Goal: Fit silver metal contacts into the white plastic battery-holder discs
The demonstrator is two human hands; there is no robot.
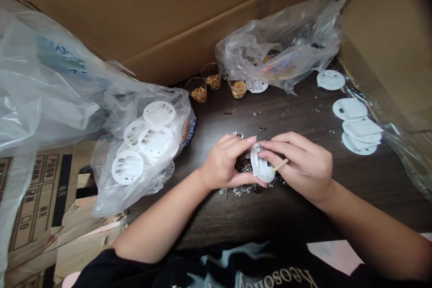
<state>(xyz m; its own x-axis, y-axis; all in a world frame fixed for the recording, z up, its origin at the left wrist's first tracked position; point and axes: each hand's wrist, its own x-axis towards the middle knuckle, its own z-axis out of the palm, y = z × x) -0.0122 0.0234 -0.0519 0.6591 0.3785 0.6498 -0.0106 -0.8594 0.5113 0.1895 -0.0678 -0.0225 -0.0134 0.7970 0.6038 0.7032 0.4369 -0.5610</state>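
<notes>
while the left hand [219, 162] grips a white disc [263, 172] by its edges, tilted up off the desk [205, 227], the right hand [300, 166] bends over the disc's face, fingertips close together at its far part. a thin stick [280, 165] is held in the right hand, poking out between the fingers; whether the fingertips also pinch a small part, i cannot tell. the disc sits between the two hands, above a pile of metal clips [243, 190] that spreads beneath them, partly hidden.

beyond the left hand stand three clear cups with golden pins [199, 94] in them. a clear bag [286, 45] lies beyond both hands, near the cups. left of the left hand, more discs [127, 168] lie heaped on crumpled plastic [111, 200]. well to the right of the right hand, a stack [359, 137] of discs overlaps, with a lone disc [331, 80] farther off.
</notes>
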